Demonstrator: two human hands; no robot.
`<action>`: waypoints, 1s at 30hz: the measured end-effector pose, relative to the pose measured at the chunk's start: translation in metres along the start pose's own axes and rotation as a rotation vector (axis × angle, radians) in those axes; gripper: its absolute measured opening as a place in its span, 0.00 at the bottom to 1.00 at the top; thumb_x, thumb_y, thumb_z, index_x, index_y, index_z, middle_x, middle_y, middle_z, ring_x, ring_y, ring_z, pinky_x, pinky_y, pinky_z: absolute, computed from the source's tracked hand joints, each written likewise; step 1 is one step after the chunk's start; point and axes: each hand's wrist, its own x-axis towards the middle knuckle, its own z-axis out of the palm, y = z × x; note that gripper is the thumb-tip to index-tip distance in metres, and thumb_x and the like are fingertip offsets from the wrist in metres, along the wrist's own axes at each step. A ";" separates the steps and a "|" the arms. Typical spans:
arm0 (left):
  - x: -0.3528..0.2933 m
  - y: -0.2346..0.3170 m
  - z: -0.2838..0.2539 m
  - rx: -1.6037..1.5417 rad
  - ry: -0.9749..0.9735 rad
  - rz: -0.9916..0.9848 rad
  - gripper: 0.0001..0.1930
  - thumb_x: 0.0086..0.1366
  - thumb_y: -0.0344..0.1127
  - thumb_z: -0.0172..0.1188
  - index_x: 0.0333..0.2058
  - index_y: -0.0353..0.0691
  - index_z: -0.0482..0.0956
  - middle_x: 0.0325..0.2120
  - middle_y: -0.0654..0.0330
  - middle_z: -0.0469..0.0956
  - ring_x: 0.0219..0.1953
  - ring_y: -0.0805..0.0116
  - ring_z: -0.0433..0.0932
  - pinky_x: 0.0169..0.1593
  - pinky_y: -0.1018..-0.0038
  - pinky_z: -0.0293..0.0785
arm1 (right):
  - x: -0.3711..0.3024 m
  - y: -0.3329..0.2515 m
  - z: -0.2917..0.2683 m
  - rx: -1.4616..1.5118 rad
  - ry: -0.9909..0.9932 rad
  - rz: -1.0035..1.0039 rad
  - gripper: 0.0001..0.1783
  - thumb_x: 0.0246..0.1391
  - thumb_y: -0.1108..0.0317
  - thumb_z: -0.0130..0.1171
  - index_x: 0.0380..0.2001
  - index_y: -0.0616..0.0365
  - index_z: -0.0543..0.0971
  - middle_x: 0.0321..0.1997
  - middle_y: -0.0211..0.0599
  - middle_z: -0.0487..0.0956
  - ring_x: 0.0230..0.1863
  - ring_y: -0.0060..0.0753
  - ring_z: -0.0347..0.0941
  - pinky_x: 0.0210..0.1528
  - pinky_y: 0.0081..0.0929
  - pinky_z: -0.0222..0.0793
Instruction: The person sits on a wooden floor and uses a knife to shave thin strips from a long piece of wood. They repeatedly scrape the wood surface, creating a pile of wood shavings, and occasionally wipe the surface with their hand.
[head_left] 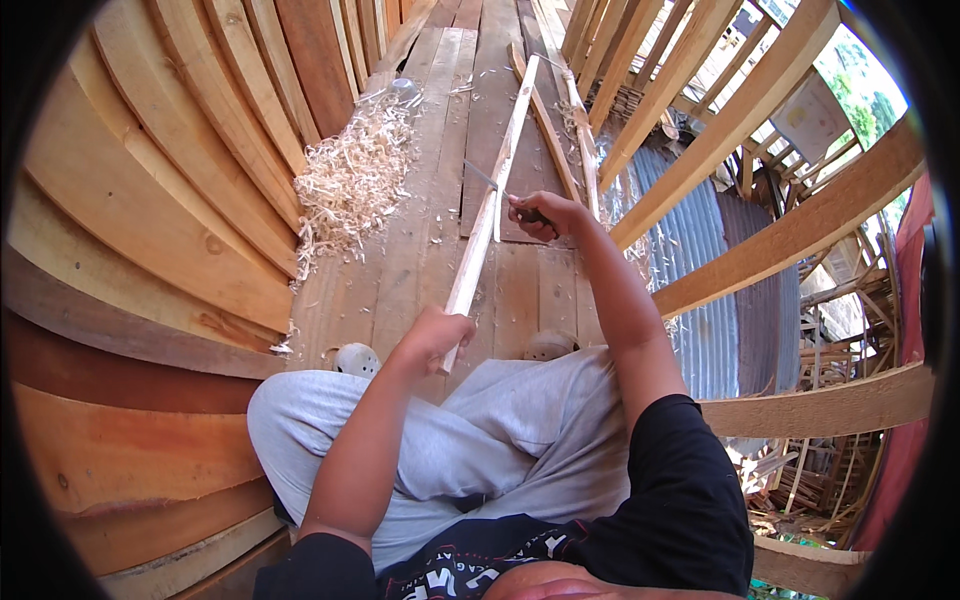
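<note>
A long pale wooden strip (477,255) slants away from my lap toward the far end of the plank floor. My left hand (437,338) is wrapped round its near end, just above my legs. In my right hand (548,216) is a knife (532,214), gripped by its dark handle. Its thin blade points left and lies across the strip about midway along. Whether the edge bites into the wood is too small to tell. A second, thinner strip (545,125) lies on the floor just right of the first one.
Curled wood shavings (355,175) are heaped on the left of the plank floor (405,265). Upright boards (150,210) lean along the left side. Slanting wooden bars (720,150) line the right, with corrugated metal sheets (690,270) beyond them. Shoes (357,360) show by my legs.
</note>
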 end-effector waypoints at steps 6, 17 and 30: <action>0.003 0.007 0.004 0.032 -0.017 -0.017 0.09 0.52 0.23 0.55 0.33 0.28 0.69 0.18 0.60 0.69 0.16 0.72 0.69 0.19 0.72 0.69 | 0.013 0.003 -0.016 -0.790 0.718 -0.294 0.29 0.60 0.44 0.53 0.16 0.58 0.71 0.11 0.33 0.63 0.13 0.30 0.56 0.18 0.38 0.53; 0.006 0.001 0.001 0.042 -0.009 -0.018 0.06 0.53 0.23 0.55 0.30 0.31 0.70 0.18 0.60 0.69 0.16 0.71 0.69 0.19 0.72 0.70 | 0.004 -0.002 0.015 -0.607 0.922 -0.337 0.25 0.58 0.46 0.55 0.40 0.60 0.80 0.27 0.39 0.80 0.25 0.36 0.77 0.26 0.34 0.71; 0.008 0.003 0.009 0.053 -0.015 -0.027 0.06 0.54 0.24 0.56 0.29 0.31 0.69 0.17 0.59 0.69 0.16 0.69 0.69 0.19 0.70 0.69 | 0.025 0.012 -0.018 0.552 1.127 -0.316 0.18 0.62 0.51 0.50 0.31 0.54 0.75 0.21 0.27 0.68 0.15 0.21 0.55 0.14 0.23 0.51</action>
